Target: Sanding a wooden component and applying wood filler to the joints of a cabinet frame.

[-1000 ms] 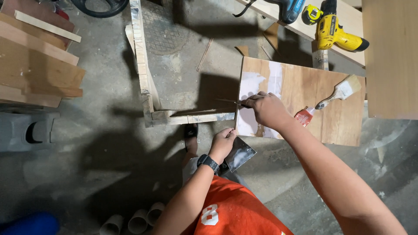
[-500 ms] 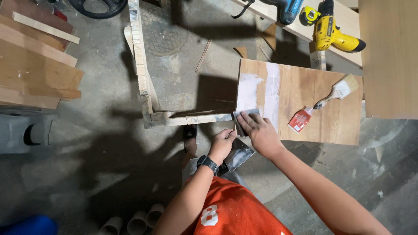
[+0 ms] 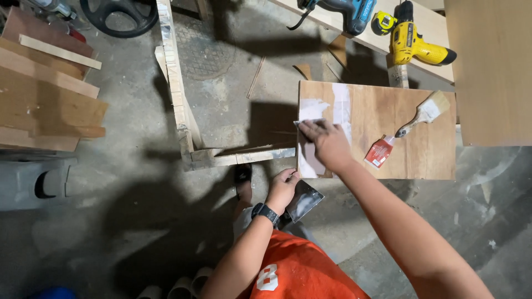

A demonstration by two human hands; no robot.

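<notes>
A brown wooden board [image 3: 404, 138] lies on the concrete floor with white smears on its left part. My right hand [image 3: 328, 143] presses down on that smeared area, with a thin pale card [image 3: 302, 123] at its fingertips near the board's left edge. My left hand [image 3: 284, 186], with a black watch on its wrist, holds a dark glossy square piece [image 3: 306, 200] just below the board's near left corner.
A paintbrush [image 3: 424, 113] and a red glue bottle [image 3: 379, 151] lie on the board. A yellow drill [image 3: 415, 49] and a blue power tool [image 3: 349, 12] rest on a plank behind. An L-shaped wooden frame [image 3: 178, 105] and stacked planks [image 3: 44, 105] are to the left, a large panel [image 3: 493, 72] to the right.
My right hand has slid left and toward me over the white patch, then a little back up. My left hand has kept the dark piece in place.
</notes>
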